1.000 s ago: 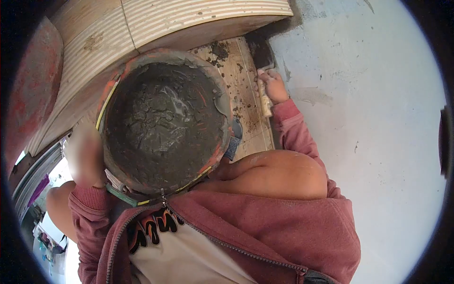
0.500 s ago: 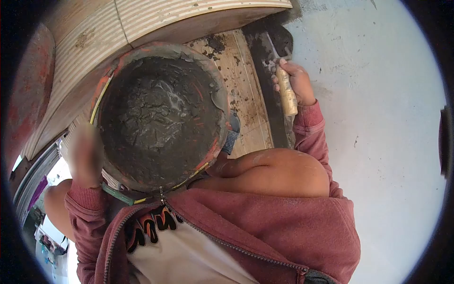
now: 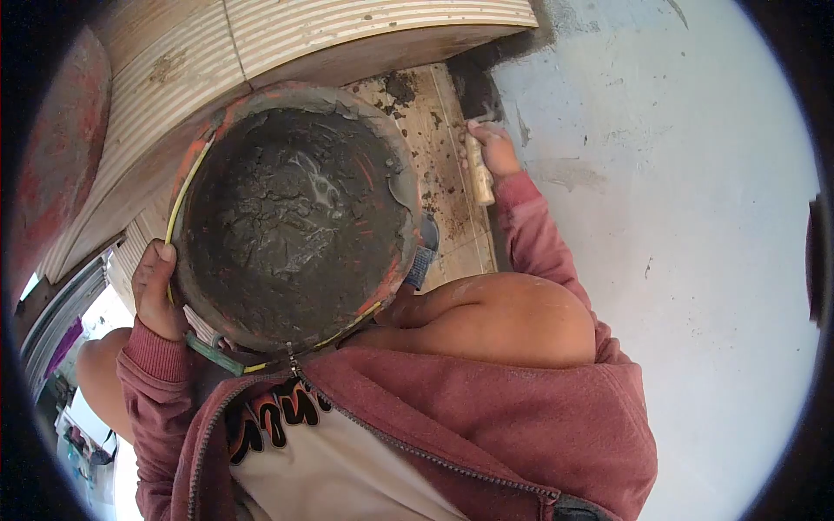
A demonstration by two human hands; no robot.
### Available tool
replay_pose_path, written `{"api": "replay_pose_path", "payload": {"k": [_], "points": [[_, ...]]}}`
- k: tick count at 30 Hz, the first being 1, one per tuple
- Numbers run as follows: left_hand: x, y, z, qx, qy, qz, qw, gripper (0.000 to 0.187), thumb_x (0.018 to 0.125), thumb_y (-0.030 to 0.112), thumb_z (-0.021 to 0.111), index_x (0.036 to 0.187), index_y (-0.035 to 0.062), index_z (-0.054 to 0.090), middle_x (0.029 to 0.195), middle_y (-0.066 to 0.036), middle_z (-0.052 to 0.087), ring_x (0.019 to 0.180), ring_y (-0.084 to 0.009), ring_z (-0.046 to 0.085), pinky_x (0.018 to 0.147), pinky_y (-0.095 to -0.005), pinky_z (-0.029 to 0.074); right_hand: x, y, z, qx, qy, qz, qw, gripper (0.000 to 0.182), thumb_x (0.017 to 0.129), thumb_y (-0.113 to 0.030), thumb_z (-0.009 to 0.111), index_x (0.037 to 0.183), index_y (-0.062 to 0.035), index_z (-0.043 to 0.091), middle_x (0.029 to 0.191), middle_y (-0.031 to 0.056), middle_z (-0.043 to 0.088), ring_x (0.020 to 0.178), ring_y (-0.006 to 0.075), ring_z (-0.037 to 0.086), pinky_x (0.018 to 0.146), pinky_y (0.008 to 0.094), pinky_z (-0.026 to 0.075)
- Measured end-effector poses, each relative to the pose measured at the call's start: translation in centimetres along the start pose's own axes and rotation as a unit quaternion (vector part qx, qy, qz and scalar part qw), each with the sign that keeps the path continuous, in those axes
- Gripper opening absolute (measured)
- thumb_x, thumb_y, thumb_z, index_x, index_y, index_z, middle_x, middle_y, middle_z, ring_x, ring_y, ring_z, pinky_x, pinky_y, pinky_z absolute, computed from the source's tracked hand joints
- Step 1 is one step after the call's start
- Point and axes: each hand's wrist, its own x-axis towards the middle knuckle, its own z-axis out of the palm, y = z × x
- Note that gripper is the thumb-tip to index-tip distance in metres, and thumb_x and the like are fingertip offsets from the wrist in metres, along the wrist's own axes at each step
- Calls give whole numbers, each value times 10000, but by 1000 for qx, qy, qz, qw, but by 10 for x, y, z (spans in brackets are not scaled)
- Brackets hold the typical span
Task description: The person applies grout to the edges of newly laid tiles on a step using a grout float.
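My left hand (image 3: pixel 155 291) is closed on the left rim of a round bucket (image 3: pixel 407 187), near its thin yellow handle wire (image 3: pixel 184 191). Wet grey mortar (image 3: pixel 278 213) lies inside and is smeared up the walls. My right hand (image 3: pixel 497 149) is wrapped round the wooden handle (image 3: pixel 480 178) of a trowel, low beside the wall. A bit of the trowel's metal stem shows beyond my fingers; its blade cannot be made out.
A pale wall (image 3: pixel 660 217) rises on the right, with a dark patch (image 3: pixel 473 87) at its foot. Mortar spatters the tan floor tiles (image 3: pixel 439 156). Behind the bucket is a ribbed step (image 3: pixel 365 43). A reddish, stained object (image 3: pixel 65 148) stands at the far left.
My right hand and the trowel have moved left, away from the wall; the blade showed earlier. My left hand stays at the bucket's rim and now shows clearly.
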Motion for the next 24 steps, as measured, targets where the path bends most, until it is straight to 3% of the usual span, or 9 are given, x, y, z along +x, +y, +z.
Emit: {"api": "replay_pose_path", "payload": {"k": [4, 6, 12, 14, 21, 24], "points": [[-2, 2, -1, 15, -10, 3, 1000, 269, 810, 309, 460, 806, 41, 456, 738, -17, 490, 650, -93, 440, 584, -217, 350, -31, 6, 10, 22, 34, -57, 998, 157, 801, -150, 460, 878, -15, 438, 728, 77, 494, 486, 169, 504, 387, 276, 433], [0, 2, 0, 9, -10, 7, 1000, 263, 813, 302, 457, 808, 39, 459, 739, -18, 491, 650, -93, 441, 587, -217, 351, -17, 9, 8, 5, -5, 15, 1000, 134, 763, -136, 501, 831, -40, 437, 698, 81, 467, 460, 192, 492, 376, 313, 437], [-2, 7, 6, 10, -4, 3, 1000, 275, 815, 303, 450, 814, 28, 463, 740, -22, 493, 657, -98, 442, 598, -214, 349, 17, 2, 5, -10, -1, 31, 999, 155, 760, -130, 494, 863, -20, 456, 660, 115, 502, 471, 208, 526, 391, 331, 453], [-4, 8, 8, 9, 6, -4, 1000, 278, 817, 304, 446, 808, 26, 463, 740, -25, 494, 658, -96, 439, 597, -216, 347, 10, -6, 8, 9, 7, 13, 1000, 133, 786, -131, 486, 816, -4, 461, 627, 78, 478, 463, 181, 511, 369, 297, 432], [-2, 3, -2, 23, -10, -6, 1000, 269, 813, 300, 454, 812, 31, 468, 754, -23, 507, 665, -99, 455, 611, -218, 356, -29, -38, 0, -7, -2, -20, 1000, 212, 809, -201, 503, 844, 8, 480, 657, 77, 500, 476, 154, 512, 379, 251, 439], [-2, 7, 6, -26, 13, 1, 1000, 183, 813, 225, 465, 747, 55, 449, 721, -10, 514, 628, -79, 455, 585, -188, 352, -43, -49, 0, -13, 4, -26, 1000, 210, 812, -193, 499, 842, 14, 476, 656, 79, 499, 480, 154, 511, 375, 246, 437]]}}
